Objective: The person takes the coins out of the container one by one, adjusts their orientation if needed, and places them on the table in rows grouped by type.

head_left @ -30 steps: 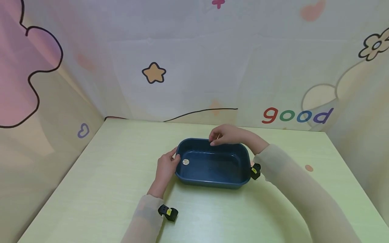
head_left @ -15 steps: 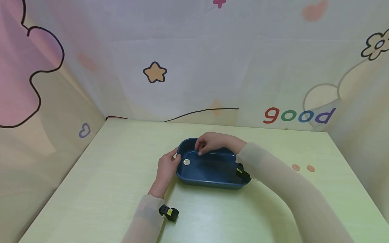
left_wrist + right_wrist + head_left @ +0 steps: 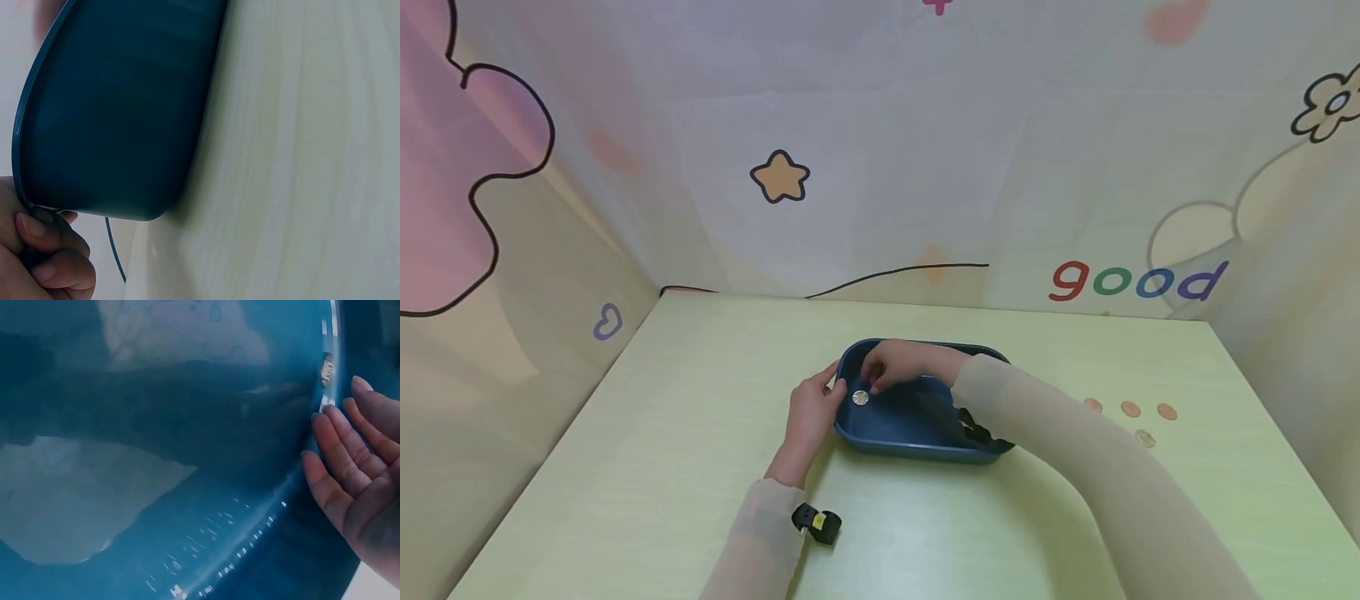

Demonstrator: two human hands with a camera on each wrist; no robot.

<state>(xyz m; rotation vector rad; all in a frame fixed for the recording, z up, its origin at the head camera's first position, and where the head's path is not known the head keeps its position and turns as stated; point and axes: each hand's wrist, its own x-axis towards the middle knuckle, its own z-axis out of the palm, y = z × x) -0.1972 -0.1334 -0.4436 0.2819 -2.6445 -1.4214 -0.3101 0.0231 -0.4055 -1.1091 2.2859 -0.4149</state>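
Observation:
A dark blue rectangular plastic basin [image 3: 898, 429] stands on the table, and a shiny silvery coin [image 3: 861, 398] lies inside near its left end. My left hand [image 3: 811, 410] holds the basin's left rim; in the left wrist view its curled fingers [image 3: 62, 269] show at the wall's edge. My right hand [image 3: 901, 363] reaches into the basin from the right, fingertips just beside the coin. In the right wrist view the coin [image 3: 327, 369] sits where floor meets wall, and the right hand's fingers [image 3: 337, 453] are extended and hold nothing.
Several coins lie on the table right of the basin: copper-coloured coins [image 3: 1131, 409] in a row and a paler coin [image 3: 1145, 438] in front of them. The right sleeve [image 3: 1075, 425] crosses the basin's right end. A printed cloth [image 3: 880, 167] hangs behind the table.
My right hand has moved left and down from the basin's far rim to beside the coin. Its arm has shifted left, uncovering more coins on the table. The left hand stays put.

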